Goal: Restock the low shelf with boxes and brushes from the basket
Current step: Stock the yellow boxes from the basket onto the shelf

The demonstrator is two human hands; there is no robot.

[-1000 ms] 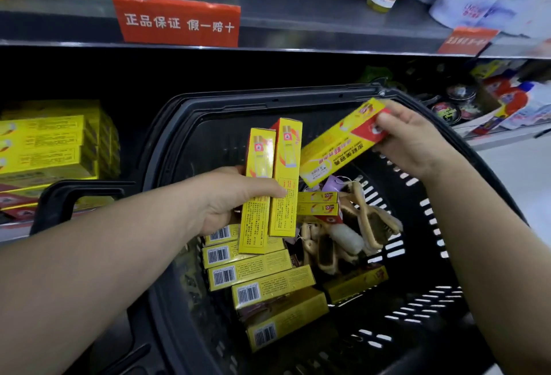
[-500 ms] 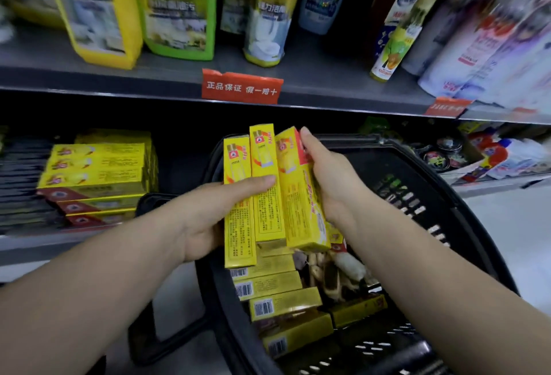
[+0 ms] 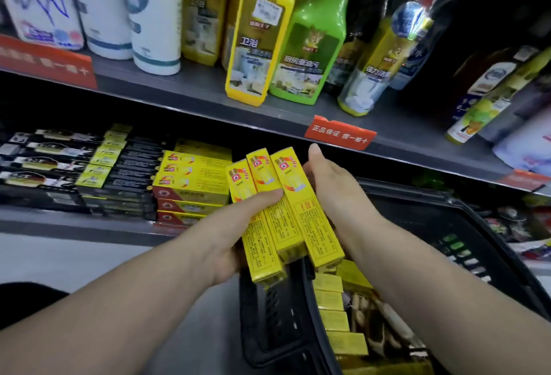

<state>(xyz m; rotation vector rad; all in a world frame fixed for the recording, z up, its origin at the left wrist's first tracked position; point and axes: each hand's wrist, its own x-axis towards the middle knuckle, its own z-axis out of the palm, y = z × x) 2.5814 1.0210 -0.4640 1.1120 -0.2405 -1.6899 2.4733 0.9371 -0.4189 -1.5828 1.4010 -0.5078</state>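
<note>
Three long yellow boxes (image 3: pixel 283 213) stand side by side, held upright between my hands above the black basket (image 3: pixel 280 330). My left hand (image 3: pixel 232 225) grips them from the left, thumb across their fronts. My right hand (image 3: pixel 334 189) presses against the right box from behind, fingers fairly straight. Inside the basket lie several more yellow boxes (image 3: pixel 337 312) and wooden brushes (image 3: pixel 384 318). The low shelf (image 3: pixel 74 225) holds a stack of matching yellow boxes (image 3: pixel 190 184) just left of my hands.
Black-and-yellow boxes (image 3: pixel 98 172) fill the low shelf's left part. The upper shelf (image 3: pixel 190 91) overhangs it, carrying yellow (image 3: pixel 256 46) and green (image 3: pixel 310 52) cleaner bottles and red price tags (image 3: pixel 340 133). Small tins sit on the low shelf at the far right.
My right hand brought its box against the two in my left hand. Both hands lifted the three boxes up out of the basket and leftwards, towards the yellow stack on the low shelf.
</note>
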